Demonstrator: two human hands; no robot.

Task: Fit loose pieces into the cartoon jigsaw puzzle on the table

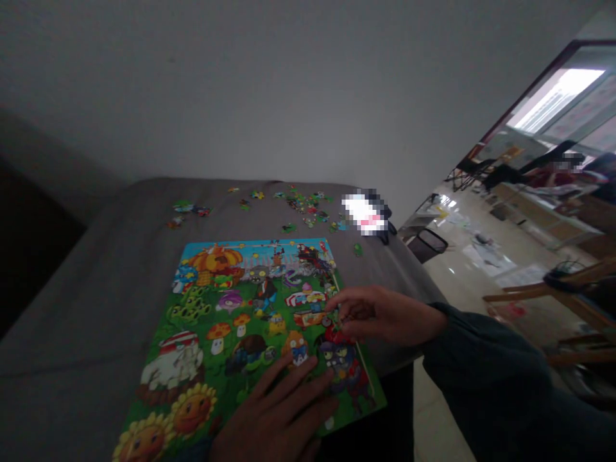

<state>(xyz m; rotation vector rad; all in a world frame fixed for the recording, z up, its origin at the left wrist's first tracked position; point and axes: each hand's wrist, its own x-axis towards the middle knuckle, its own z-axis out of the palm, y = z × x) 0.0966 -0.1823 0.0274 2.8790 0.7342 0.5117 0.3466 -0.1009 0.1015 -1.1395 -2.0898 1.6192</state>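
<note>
grey table [86, 308], jigsaw board [202, 333]; loose pieces [303, 205]

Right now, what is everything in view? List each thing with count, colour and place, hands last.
puzzle board: one, bright green with cartoon plants, on the table near the front edge.
loose pieces: many, mixed colours, scattered along the table's far side.
table: one, covered in grey cloth, filling the left and middle.
bin: one, dark, on the floor right of the table.
wooden chair: one, brown, at the far right.
left hand: one, flat on the board's near right corner, fingers spread.
right hand: one, dark sleeve, at the board's right edge, fingertips pinched over a spot there; whether the grip holds a piece cannot be told.
</note>
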